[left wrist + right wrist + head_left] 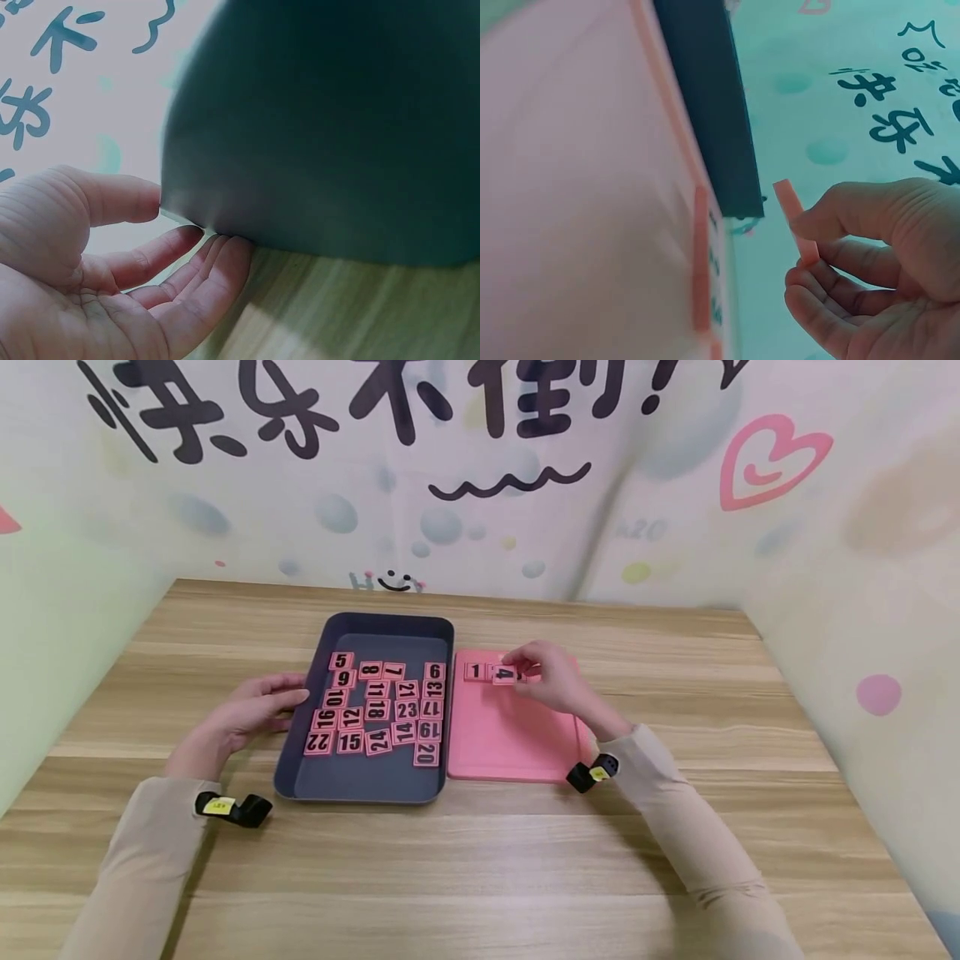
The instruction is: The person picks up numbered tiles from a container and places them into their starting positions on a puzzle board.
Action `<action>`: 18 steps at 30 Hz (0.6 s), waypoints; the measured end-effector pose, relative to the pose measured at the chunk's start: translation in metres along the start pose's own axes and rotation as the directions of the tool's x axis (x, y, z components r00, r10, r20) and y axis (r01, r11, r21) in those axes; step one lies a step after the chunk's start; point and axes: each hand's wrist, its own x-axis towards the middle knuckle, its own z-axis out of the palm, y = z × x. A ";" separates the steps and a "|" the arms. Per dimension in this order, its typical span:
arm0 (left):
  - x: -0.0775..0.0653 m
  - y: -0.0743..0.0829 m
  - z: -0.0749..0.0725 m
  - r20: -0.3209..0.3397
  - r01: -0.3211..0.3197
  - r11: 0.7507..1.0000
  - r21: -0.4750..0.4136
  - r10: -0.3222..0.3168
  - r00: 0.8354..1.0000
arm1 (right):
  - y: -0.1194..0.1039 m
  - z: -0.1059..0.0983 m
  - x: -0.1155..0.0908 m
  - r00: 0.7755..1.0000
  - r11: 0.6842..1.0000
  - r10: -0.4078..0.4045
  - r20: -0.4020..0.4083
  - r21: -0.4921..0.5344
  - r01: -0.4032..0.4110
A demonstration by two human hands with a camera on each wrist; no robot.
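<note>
- Over the board (517, 735), near its 12 o'clock edge: tile 4 (504, 674), pinched between thumb and fingers of the right hand (553, 681), at 9 o'clock from that hand's middle.
- Chief relation: tile 4, raised and apart from the board, stood about 3 o'clock from tile 1 (475, 671); seen edge-on at the right wrist, its length ran 11 to 5.
- Nearer hand: the right. The left hand (258, 706) was at the tray (367, 787), 9 o'clock side, thumb and fingers apart, tips touching the wall.
- Tray: 9 o'clock from the board, bearing loose tiles (377, 710).
- Hidden: a covered tile (491, 669) between tiles 1 and 4, a sliver only, number unreadable; what lay beneath the right hand, unclear.
- Cut off: the tray, in the left wrist view.
</note>
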 end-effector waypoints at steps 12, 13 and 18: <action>0.001 0.000 0.000 -0.006 0.016 1.000 -0.009 -0.016 1.000 | 0.026 -0.007 -0.029 0.996 1.000 0.024 0.087 -0.002 -0.024; 0.001 0.000 0.000 -0.006 0.017 1.000 -0.009 -0.017 1.000 | 0.028 -0.007 -0.031 0.995 1.000 0.025 0.095 -0.008 -0.025; 0.001 0.000 0.000 -0.006 0.016 1.000 -0.006 -0.016 1.000 | 0.034 -0.008 -0.035 0.992 0.999 0.024 0.123 -0.029 -0.020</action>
